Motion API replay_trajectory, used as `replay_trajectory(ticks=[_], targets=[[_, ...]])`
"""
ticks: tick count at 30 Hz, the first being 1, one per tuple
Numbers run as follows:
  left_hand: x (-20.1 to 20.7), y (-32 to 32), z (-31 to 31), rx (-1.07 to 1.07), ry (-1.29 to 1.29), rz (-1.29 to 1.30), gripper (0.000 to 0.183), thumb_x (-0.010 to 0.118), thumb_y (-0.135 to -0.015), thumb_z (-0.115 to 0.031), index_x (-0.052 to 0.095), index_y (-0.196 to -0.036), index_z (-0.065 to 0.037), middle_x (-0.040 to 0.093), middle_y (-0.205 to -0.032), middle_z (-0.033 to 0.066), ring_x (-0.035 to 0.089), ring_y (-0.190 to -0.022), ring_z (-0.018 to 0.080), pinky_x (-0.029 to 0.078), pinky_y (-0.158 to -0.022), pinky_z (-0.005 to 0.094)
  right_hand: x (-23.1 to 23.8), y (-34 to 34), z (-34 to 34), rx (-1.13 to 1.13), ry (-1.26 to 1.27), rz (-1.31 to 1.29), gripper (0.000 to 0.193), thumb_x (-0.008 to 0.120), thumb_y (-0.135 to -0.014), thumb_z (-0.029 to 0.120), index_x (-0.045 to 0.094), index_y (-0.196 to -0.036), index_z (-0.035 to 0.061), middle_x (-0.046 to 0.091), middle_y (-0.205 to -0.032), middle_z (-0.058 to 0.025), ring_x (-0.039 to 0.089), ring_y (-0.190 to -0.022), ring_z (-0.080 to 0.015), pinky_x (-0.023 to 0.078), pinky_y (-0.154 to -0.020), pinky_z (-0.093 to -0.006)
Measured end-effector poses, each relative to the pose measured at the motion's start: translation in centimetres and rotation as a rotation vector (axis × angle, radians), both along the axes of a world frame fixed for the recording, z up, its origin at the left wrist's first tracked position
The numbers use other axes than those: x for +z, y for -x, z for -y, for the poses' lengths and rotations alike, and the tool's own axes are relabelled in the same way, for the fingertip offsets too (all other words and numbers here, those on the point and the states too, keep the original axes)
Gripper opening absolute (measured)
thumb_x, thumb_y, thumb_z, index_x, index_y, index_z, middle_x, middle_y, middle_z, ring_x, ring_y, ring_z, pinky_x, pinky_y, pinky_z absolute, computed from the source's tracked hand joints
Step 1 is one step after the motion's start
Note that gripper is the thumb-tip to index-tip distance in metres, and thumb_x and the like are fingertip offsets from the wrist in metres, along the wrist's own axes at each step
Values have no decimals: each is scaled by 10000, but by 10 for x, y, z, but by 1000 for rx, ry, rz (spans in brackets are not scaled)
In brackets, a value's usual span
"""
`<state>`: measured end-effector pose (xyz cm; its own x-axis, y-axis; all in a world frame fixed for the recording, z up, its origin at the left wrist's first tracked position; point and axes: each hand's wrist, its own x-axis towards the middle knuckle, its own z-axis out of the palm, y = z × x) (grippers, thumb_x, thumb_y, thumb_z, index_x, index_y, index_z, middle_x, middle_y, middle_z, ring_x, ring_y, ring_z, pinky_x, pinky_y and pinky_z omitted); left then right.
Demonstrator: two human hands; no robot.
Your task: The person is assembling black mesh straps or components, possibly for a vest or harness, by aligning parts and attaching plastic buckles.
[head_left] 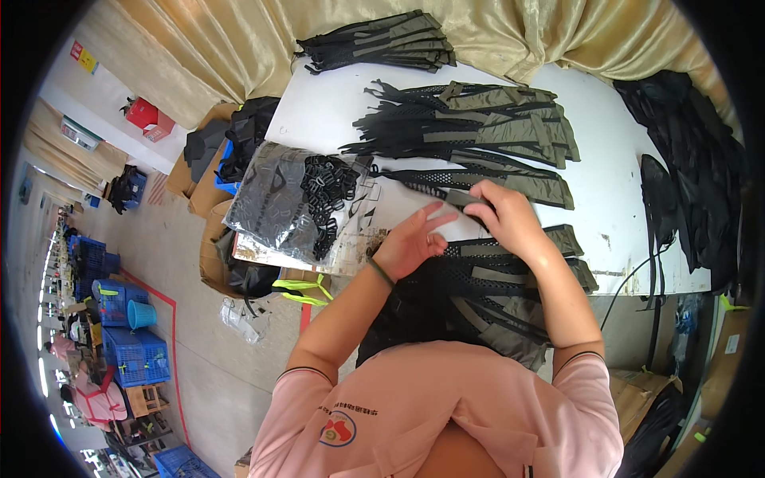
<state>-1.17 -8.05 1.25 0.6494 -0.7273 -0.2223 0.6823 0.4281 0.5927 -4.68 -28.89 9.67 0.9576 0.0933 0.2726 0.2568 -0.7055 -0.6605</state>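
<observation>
My right hand pinches one end of an olive-and-black mesh strap over the near part of the white table. My left hand is just left of it, fingers apart, with nothing visible in them. Behind my hands lie fanned stacks of similar mesh straps, and one more strap lies just in front of them. Nearer my body, more straps hang over the table edge. Left of my hands, a pile of black plastic buckles spills out of a clear plastic bag.
Another strap bundle sits at the table's far edge by a gold curtain. Black fabric pieces heap up on the right. Cardboard boxes stand left of the table. Blue crates line the floor farther left, near another person.
</observation>
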Motion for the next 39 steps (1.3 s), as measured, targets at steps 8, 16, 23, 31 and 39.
replay_trajectory(ticks=[8, 16, 23, 31, 39], targets=[[-3, -22, -13, 200, 393, 3, 334, 575, -885, -92, 493, -1209, -94, 556, -1101, 90, 559, -858, 167, 464, -808, 298, 38, 41, 57, -153, 32, -308, 234, 657, -833, 185, 586, -974, 12, 624, -763, -169, 584, -665, -291, 464, -668, -343], [10, 11, -32, 387, -512, 319, 110, 570, -869, 8, 561, -975, -18, 620, -815, 80, 658, -724, 184, 528, -628, 257, -46, 45, 67, -22, 780, -469, 284, 675, -791, 220, 618, -1023, 66, 630, -981, -149, 599, -957, -297, 445, -838, -411], [1, 12, -36, 459, -699, 539, 82, 647, -832, -32, 597, -897, -29, 618, -718, 26, 575, -611, 82, 428, -522, 197, -71, 14, -9, 34, -141, -23, 348, 660, -801, 150, 566, -1112, 26, 630, -1015, -147, 586, -989, -318, 464, -857, -368], [12, 19, -47, 428, -529, 362, 61, 608, -862, -35, 567, -907, -30, 626, -729, 49, 582, -609, 98, 467, -560, 213, -91, -1, -79, 330, -571, -177, 266, 602, -830, 82, 568, -1090, 30, 644, -906, -146, 630, -809, -260, 472, -721, -344], [7, 16, -62, 398, -654, 535, 49, 611, -846, -44, 586, -806, -33, 607, -708, 46, 543, -612, 108, 413, -569, 233, -94, 0, -96, 279, -431, 123, 163, 606, -841, 91, 628, -981, 12, 623, -812, -146, 606, -752, -310, 473, -678, -361]])
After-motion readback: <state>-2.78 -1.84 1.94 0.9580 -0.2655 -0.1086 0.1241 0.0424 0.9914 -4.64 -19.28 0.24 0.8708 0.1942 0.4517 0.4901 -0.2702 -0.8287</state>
